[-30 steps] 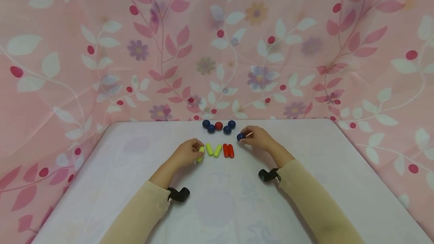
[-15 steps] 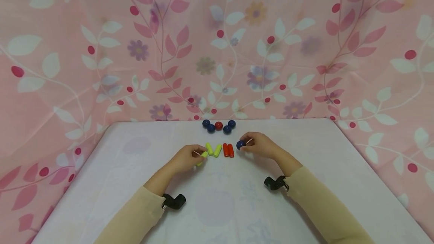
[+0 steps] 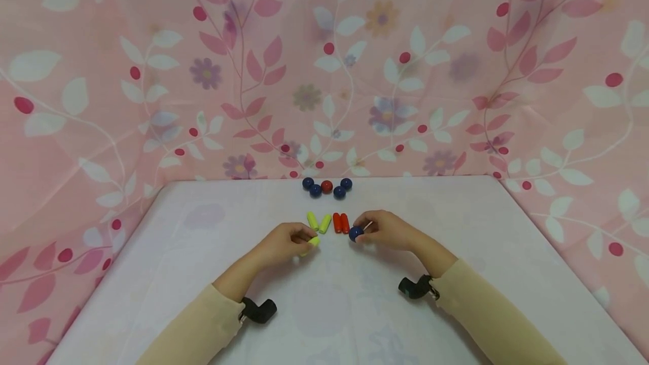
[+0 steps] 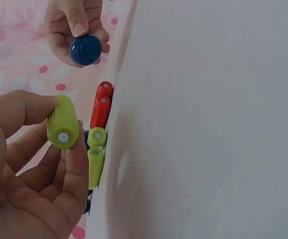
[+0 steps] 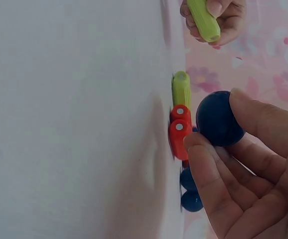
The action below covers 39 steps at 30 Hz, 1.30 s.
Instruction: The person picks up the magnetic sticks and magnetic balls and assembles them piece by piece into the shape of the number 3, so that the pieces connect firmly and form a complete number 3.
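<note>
My left hand (image 3: 285, 245) pinches a yellow-green ribbed rod (image 4: 63, 122) between thumb and fingers; a pale round spot shows on the rod's end. In my right hand (image 3: 387, 231) a glossy dark blue ball (image 5: 220, 118) is held by thumb and fingertips. Both hands are over the near side of a short row of pieces. In that row lie two more yellow-green rods (image 3: 325, 223), leaning toward each other, and two red rods (image 3: 337, 223) side by side. The blue ball overlaps the lower end of the right red rod in the head view.
Toward the table's far edge sit several dark blue balls (image 3: 339, 192) in a shallow V, with one red ball (image 3: 327, 187) in its middle. A white cloth covers the table (image 3: 203, 213). Behind it hangs a pink floral curtain (image 3: 324, 72).
The left hand has brought its yellow-green rod nearer and to the right, turning it. The right hand has moved the blue ball toward me. The pieces on the table stay put.
</note>
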{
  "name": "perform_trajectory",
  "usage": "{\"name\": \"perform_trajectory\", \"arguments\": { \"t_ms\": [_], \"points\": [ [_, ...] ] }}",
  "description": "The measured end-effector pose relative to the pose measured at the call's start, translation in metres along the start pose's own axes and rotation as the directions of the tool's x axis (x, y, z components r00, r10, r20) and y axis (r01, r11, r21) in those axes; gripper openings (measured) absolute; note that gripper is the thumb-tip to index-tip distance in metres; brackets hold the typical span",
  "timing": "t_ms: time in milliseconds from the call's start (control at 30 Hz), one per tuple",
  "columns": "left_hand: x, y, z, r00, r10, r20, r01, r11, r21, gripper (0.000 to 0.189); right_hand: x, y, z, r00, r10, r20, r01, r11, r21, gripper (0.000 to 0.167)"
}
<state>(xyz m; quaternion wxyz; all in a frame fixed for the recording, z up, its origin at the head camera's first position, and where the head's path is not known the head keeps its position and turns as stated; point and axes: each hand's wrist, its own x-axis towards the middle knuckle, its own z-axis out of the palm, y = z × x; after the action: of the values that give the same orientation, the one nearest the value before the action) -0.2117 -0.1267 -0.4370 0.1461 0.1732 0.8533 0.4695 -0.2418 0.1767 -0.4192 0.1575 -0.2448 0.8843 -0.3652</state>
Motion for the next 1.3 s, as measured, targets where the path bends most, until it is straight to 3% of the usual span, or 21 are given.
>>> {"name": "perform_trajectory", "arguments": {
  "t_ms": [167,433,667,1300],
  "points": [
    [0.0,0.0,0.006,0.998,0.037,0.049,-0.037,0.999,-0.008,0.019,-0.003,0.001,0.004,0.999,-0.019,0.04,0.019,1.0,0.0,0.036],
    [0.001,0.003,0.016,0.992,0.05,0.118,-0.044,0.998,-0.048,0.021,-0.007,-0.002,0.011,0.993,-0.053,0.107,0.05,0.998,0.034,0.033],
    [0.005,0.005,0.024,0.986,0.083,0.145,-0.076,0.996,-0.053,0.019,-0.009,-0.006,0.017,0.988,-0.05,0.148,0.045,0.998,0.035,0.032],
    [0.013,0.01,0.033,0.975,0.08,0.205,-0.076,0.997,-0.023,0.016,-0.01,-0.004,0.021,0.982,-0.08,0.171,0.069,0.995,0.073,0.03]
  ]
}}
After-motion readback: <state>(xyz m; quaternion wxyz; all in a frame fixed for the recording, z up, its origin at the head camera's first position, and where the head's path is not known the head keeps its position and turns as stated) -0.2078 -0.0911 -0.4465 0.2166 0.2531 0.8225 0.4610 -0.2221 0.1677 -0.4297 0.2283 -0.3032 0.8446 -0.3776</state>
